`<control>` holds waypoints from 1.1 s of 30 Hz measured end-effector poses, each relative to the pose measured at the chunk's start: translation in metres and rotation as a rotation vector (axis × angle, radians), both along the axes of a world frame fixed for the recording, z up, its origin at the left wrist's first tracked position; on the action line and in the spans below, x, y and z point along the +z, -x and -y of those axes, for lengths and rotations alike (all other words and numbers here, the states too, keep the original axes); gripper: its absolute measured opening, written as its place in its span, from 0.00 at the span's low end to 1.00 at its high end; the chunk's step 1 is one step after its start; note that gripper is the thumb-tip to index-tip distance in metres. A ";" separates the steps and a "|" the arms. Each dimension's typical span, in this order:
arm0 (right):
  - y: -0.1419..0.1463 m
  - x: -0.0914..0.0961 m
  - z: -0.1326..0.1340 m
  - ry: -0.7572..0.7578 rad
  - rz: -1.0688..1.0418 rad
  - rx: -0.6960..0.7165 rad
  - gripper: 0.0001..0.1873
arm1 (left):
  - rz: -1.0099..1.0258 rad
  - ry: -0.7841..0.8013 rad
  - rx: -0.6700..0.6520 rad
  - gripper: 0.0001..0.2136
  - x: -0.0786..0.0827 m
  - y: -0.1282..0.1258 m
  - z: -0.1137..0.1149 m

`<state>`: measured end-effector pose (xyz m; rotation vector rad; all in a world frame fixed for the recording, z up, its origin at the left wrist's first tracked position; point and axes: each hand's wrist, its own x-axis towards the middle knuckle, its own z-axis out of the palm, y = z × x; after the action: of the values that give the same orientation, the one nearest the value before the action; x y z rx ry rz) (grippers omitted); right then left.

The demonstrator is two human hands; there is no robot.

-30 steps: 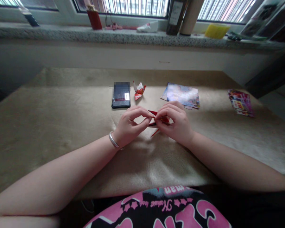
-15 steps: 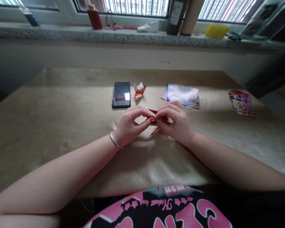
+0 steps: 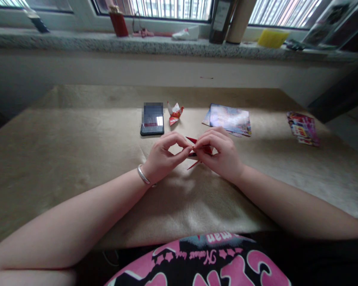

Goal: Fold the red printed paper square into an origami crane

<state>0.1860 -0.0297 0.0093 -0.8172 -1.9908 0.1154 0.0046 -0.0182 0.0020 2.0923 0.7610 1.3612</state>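
My left hand [image 3: 170, 151] pinches one part of a folded red paper piece [image 3: 208, 149] between thumb and forefinger. From the other side my right hand [image 3: 219, 153] is closed on the same paper, and the fingertips of both hands meet. Pointed red corners stick out above and below the fingers; the middle of the fold is hidden. Just beyond the hands stands a folded red and white paper crane [image 3: 175, 114]. A black phone [image 3: 152, 121] lies to its left on the table.
Colourful paper sheets [image 3: 231, 118] lie behind my right hand. Farther right are pink and purple printed cards [image 3: 303, 129]. A tan cloth [image 3: 77, 159] covers the table. On the stone windowsill [image 3: 155, 45] stand a red container [image 3: 118, 23], a yellow sponge-like block [image 3: 272, 38] and tall cylinders.
The lower red point of the paper has shifted slightly. Both hands keep almost the same place and grip.
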 end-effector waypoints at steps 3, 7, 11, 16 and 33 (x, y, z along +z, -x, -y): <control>0.000 -0.001 0.000 0.010 -0.010 0.020 0.03 | -0.004 -0.017 0.019 0.03 -0.001 0.000 0.000; 0.001 0.000 0.000 0.026 -0.037 0.014 0.03 | -0.001 -0.031 0.000 0.01 -0.001 0.000 0.000; 0.001 0.000 0.001 0.036 -0.038 -0.001 0.03 | 0.026 -0.019 -0.036 0.01 -0.001 0.001 -0.001; -0.002 -0.001 0.000 0.078 -0.081 -0.091 0.03 | 0.109 0.040 0.104 0.06 -0.004 0.003 -0.006; 0.003 -0.006 -0.003 0.224 -0.133 -0.060 0.03 | 0.018 0.062 0.099 0.06 -0.002 0.001 -0.005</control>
<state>0.1828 -0.0271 0.0032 -0.9850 -1.8476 0.3547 0.0039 -0.0129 -0.0003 2.0157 0.8981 1.3884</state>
